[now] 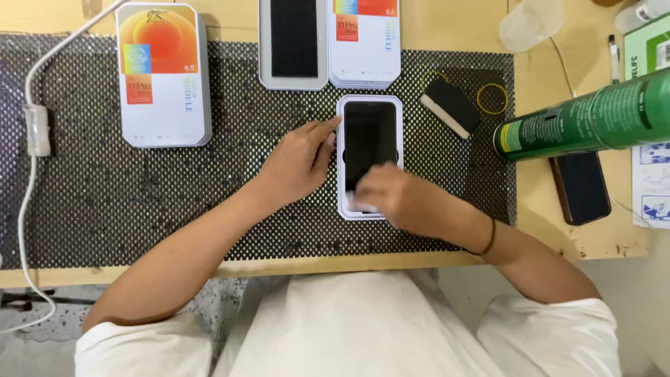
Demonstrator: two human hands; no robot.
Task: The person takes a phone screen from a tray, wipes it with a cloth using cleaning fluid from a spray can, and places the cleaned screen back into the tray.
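We see a black phone screen [370, 143] lying face up in a shallow white tray [340, 160] with rounded corners, near the middle of the perforated black mat [139, 202] that covers most of the wooden tabletop [544, 209]. The glass is dark and glossy, its lower end hidden under our right hand [394, 199], which is blurred and rests over the bottom of the tray with a bit of white showing beneath it; whether the fingers pinch something there we cannot tell. Our left hand [296, 164] lies loosely spread on the mat, the fingertips touching the tray's left edge. Just above the tray stand an open grey tray with a dark insert [293, 42] and a white box [366, 42], and further left lies a larger white box with an orange top [162, 73]. To the right, a small black block [451, 105] and a yellow rubber band [493, 98] lie on the mat. A green cylinder [593, 119] reaches in from the right, over a dark phone [581, 188]. A white cable [31, 126] runs down the left side.
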